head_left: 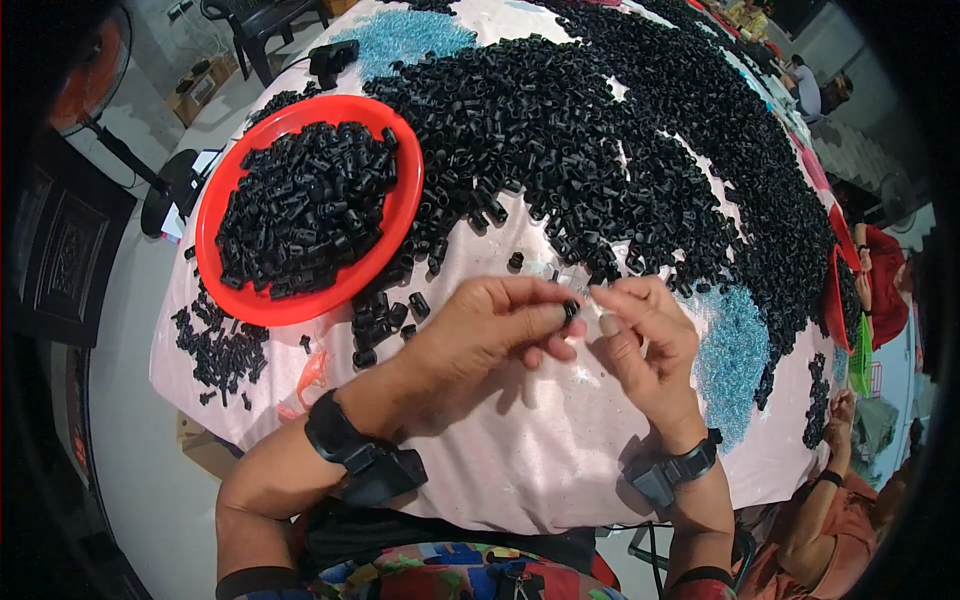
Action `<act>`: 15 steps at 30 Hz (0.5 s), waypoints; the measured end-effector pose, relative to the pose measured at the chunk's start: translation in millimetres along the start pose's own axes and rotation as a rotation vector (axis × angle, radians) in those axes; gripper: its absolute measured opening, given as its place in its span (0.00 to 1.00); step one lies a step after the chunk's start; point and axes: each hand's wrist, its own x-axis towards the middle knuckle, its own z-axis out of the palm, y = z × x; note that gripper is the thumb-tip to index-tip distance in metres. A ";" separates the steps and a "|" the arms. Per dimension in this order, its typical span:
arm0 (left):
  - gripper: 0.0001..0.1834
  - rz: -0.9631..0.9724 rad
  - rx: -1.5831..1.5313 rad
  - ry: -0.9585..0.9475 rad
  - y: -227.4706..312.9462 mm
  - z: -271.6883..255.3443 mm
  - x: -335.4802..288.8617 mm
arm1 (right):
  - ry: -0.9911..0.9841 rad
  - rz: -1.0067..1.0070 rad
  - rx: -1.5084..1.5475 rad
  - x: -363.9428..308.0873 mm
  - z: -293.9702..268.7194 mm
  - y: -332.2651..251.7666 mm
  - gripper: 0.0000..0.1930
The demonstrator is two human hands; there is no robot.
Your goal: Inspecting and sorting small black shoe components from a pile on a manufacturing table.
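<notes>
My left hand [488, 322] is closed in a pinch on a small black plastic part [571, 309], with its thumb and forefinger around it. Right beside it, my right hand [652, 345] has its thumb and fingers drawn together near the same part. Whatever lies between those right fingertips is too small to make out. Both hands are held over the pink-white cloth [500, 450]. A single black piece [515, 261] lies just beyond the left fingers, at the near edge of a wide heap of black plastic parts [520, 120].
Left stands a red basin [408, 200] full of black tubular parts. Smaller black pieces [222, 352] lie in front of it. Shiny light-blue bits form piles at right [735, 365] and at the back [405, 42]. A co-worker's hand [838, 425] rests near the right edge.
</notes>
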 end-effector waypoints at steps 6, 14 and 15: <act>0.12 0.144 0.110 0.147 17.9 -12.9 3.0 | -0.142 0.064 -0.110 3.0 -0.3 8.6 0.13; 0.11 0.092 0.191 0.056 1.1 -9.2 7.0 | -0.172 -0.097 -0.293 5.6 -2.4 8.2 0.10; 0.10 0.125 0.179 -0.001 0.3 -8.5 6.4 | -0.139 0.004 -0.198 3.8 -1.7 6.3 0.10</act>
